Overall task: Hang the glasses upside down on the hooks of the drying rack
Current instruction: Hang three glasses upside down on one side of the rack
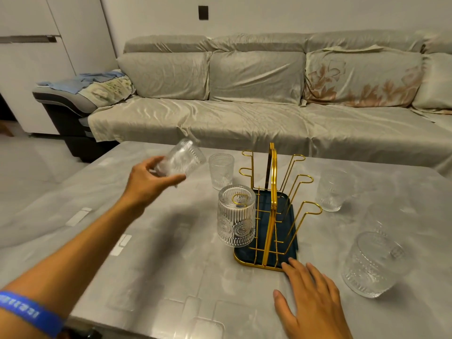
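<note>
- Left hand (149, 179) grips embossed glass (179, 159), tilted sideways; free rack hooks (247, 162) lie just right of it.
- Right hand (315, 297) flat, fingers spread, steadying rack tray (241, 255).

We see open surface (151, 253) left of the rack (266, 231), with bare room beneath our raised left hand (149, 182). One glass (235, 217) hangs on the near left hook; an upright glass (221, 170) stands just behind it. The other hooks (309, 212) are bare. Three glasses (371, 264) crowd the right side, and our right hand (315, 302) lies flat at the rack's near corner.
</note>
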